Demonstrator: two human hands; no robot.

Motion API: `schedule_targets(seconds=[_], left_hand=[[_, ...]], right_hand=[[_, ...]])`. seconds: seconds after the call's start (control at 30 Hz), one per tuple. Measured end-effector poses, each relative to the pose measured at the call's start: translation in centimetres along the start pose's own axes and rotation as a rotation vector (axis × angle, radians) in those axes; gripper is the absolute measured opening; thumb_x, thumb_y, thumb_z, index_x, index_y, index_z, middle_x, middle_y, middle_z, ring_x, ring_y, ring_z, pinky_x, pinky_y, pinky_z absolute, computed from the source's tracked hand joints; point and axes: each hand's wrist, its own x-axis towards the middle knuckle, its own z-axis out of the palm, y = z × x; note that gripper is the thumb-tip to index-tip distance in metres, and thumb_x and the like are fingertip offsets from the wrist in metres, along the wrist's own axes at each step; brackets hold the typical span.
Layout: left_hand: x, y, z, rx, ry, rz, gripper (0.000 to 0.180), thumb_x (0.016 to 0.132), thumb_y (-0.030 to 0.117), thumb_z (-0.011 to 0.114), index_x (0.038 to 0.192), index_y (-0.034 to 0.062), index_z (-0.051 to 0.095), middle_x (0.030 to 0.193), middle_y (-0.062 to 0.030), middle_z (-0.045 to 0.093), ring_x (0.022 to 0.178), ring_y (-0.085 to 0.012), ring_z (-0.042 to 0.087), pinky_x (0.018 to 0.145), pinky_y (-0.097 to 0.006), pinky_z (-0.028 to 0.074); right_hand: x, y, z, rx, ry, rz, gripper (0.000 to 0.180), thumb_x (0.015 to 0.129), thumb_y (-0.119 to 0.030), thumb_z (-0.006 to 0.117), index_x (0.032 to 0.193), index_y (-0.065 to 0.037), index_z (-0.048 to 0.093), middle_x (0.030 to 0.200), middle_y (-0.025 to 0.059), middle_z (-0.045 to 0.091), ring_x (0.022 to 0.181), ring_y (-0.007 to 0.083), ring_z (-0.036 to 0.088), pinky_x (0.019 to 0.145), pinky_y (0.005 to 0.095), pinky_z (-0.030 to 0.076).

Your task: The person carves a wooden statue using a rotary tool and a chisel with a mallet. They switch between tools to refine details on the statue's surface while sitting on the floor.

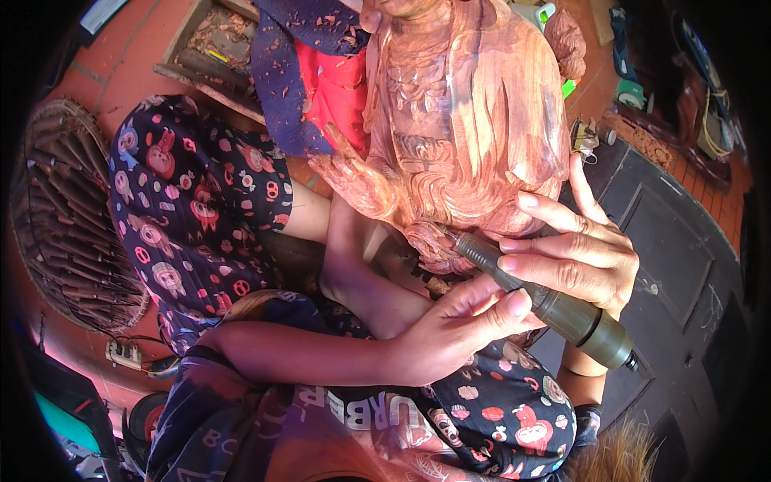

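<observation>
The power tool (pixel 566 312) is clasped by the left hand (pixel 458 329) and the right hand (pixel 590 261) together, its tip held at the lower edge of the wooden statue (pixel 466 145). The right side is bordered by a dark board (pixel 642 309); a basket (pixel 128 321) is set well apart, leftward.

Red tile floor (pixel 140 48) under bright light

Laid in broad reddish squares at upper left, ruled in narrower lines toward the right edge; overlaid at right by a dark panelled board (pixel 683 273), door-like, scuffed with pale marks; washed in pinkish glare at lower left, near a pale socket block (pixel 123 353)
</observation>
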Motion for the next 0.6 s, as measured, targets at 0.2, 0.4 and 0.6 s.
schedule_targets(seconds=[0.2,0.4,0.6], left_hand=[[0.18,0.51,0.20,0.064,-0.033,0.006,0.035,0.096,0.019,0.038,0.127,0.0024,0.038,0.122,-0.0064,0.047,0.116,-0.0153,0.044,0.101,-0.034,0.035],[0.11,0.46,-0.04,0.055,-0.085,-0.009,0.035,0.096,0.019,0.038,0.128,0.0031,0.037,0.124,-0.0070,0.045,0.118,-0.0162,0.042,0.102,-0.036,0.034],[0.08,0.22,-0.11,0.059,-0.048,-0.016,0.036,0.097,0.018,0.037,0.130,0.0040,0.035,0.124,-0.0065,0.046,0.118,-0.0161,0.043,0.102,-0.037,0.034]], right_hand=[[0.05,0.29,-0.14,-0.004,0.033,-0.034,0.031,0.071,-0.037,0.062,0.078,-0.008,0.070,0.070,0.0059,0.066,0.095,0.0296,0.063,0.101,0.0577,0.026],[-0.10,0.14,-0.24,-0.029,0.004,-0.019,0.029,0.072,-0.036,0.063,0.077,-0.009,0.070,0.070,0.0057,0.066,0.094,0.0282,0.063,0.101,0.0577,0.027],[-0.06,0.07,-0.18,-0.021,0.014,-0.017,0.029,0.071,-0.037,0.063,0.076,-0.009,0.071,0.069,0.0052,0.066,0.093,0.0276,0.063,0.101,0.0571,0.027]])
